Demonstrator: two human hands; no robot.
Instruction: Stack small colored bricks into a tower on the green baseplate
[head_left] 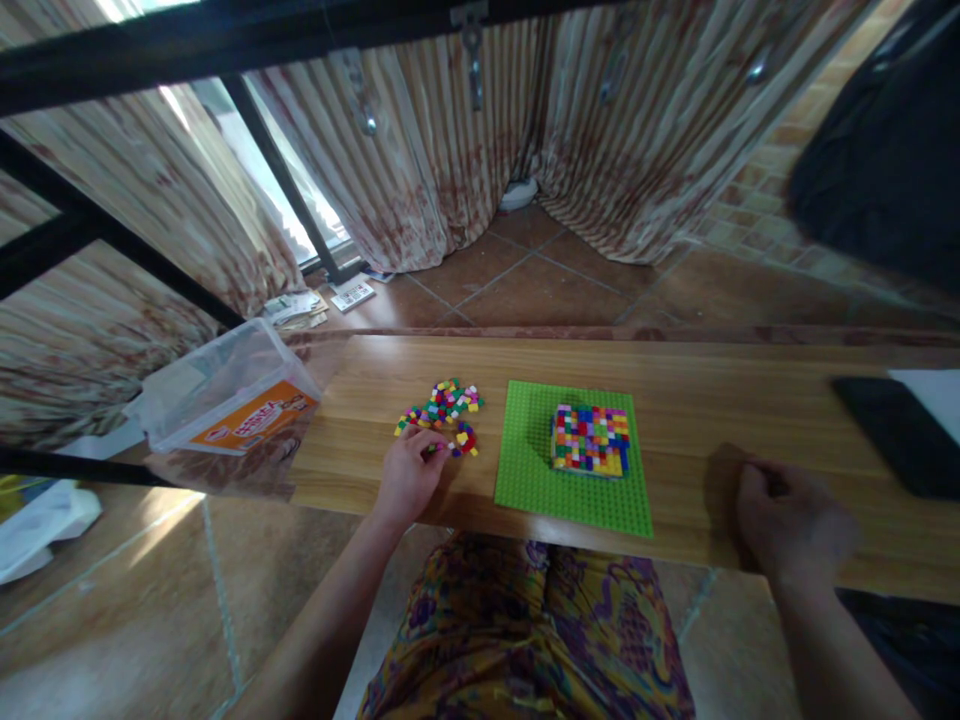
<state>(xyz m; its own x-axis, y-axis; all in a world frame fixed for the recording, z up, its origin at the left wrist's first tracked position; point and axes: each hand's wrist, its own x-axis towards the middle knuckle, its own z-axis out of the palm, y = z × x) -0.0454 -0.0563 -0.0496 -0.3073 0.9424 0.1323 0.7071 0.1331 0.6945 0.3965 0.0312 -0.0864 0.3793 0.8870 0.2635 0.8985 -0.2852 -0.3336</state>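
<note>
My left hand [412, 470] rests by the loose building bricks [448, 400], small pieces in many colours heaped on the wooden table. Its thumb and fingertips are pinched together on a small brick at the near edge of the heap; the brick's colour is hard to make out. To the right of the heap lies a green studded baseplate [525, 480]. A block built of multicoloured bricks [590, 438] stands on it, right of the plate's middle. My right hand [795, 520] is curled into a loose fist above the table, right of the baseplate, slightly blurred, with nothing visible in it.
The table [675, 390] is a long, narrow board. A clear plastic box [232, 390] with an orange label stands beyond its left end. A dark flat object [900, 435] lies at the right, near white paper [930, 395]. Striped curtains [420, 150] hang behind.
</note>
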